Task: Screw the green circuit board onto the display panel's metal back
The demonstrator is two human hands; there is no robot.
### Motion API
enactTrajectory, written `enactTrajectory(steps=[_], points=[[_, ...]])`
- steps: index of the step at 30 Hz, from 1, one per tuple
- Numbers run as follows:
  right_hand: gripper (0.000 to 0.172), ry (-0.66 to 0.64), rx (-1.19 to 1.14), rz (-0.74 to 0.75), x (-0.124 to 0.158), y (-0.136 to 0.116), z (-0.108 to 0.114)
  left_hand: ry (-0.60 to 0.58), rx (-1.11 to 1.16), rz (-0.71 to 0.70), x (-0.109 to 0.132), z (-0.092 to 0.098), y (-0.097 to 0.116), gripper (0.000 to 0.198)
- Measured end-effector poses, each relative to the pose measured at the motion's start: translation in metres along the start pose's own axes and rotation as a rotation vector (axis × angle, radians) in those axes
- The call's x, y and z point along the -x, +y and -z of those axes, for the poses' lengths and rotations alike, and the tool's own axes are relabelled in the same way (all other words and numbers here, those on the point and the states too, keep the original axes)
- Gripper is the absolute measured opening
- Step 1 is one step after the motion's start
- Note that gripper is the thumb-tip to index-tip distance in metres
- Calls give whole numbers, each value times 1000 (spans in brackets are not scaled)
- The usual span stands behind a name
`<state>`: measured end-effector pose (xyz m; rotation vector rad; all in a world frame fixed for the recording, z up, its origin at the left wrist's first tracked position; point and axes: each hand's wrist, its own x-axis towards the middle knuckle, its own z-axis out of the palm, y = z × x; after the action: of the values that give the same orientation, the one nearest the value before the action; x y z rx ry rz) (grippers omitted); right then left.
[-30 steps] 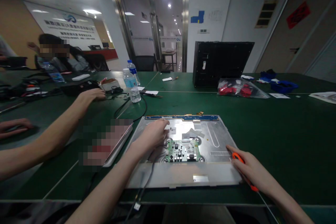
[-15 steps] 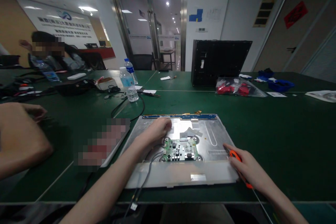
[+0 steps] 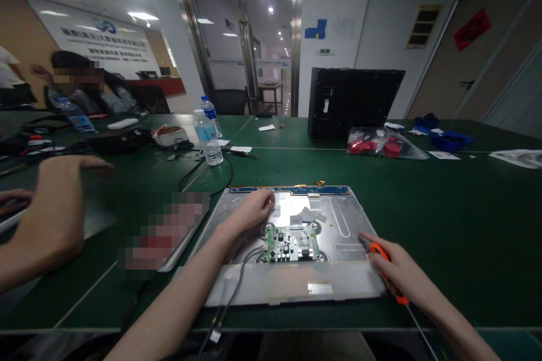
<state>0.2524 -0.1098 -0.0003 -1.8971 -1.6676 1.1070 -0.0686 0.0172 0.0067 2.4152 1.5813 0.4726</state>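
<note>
A flat metal panel (image 3: 342,245) lies on the green table, with a green circuit board (image 3: 292,243) on its middle and a blue strip board (image 3: 330,188) along its far edge. My left hand (image 3: 255,206) rests on the panel's upper left part, fingers curled; what they hold, if anything, is hidden. At the panel's right edge, my right hand (image 3: 396,268) is wrapped round an orange-handled screwdriver (image 3: 379,251), whose shaft points down toward the table's near edge. Grey cables (image 3: 239,276) run from the board over the panel's near edge.
Two water bottles (image 3: 208,138) stand behind the panel. A black monitor casing (image 3: 355,102) and a bag of red items (image 3: 383,144) are at the back right. A blurred-out device (image 3: 167,237) lies left. Another person's arm (image 3: 55,208) reaches in at the far left.
The other person's arm at the left has risen and moved right, and that person's other hand now shows. My two hands have hardly moved.
</note>
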Motion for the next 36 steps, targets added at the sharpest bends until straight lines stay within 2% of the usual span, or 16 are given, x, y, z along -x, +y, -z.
enactTrajectory(steps=[5, 8, 12, 18, 24, 30, 36], points=[[73, -8, 1, 29, -5, 1, 1, -7, 1, -8, 2, -3, 2, 15], [72, -3, 39, 43, -7, -11, 4, -22, -3, -14, 2, -5, 1, 15], [67, 54, 65, 138, -15, -34, 9, -30, -7, -16, 2, -7, -1, 15], [63, -20, -155, 215, -45, -71, 14, -33, -3, -27, 3, -6, 0, 15], [51, -64, -478, 264, -86, -98, 7, -27, 8, -31, 3, -7, 0, 16], [41, 1, -656, 218, -118, -88, -9, -27, 13, -33, 5, -6, 2, 15], [33, 61, -766, 213, -121, -76, -11, -8, 27, -30, 7, -3, 6, 15]])
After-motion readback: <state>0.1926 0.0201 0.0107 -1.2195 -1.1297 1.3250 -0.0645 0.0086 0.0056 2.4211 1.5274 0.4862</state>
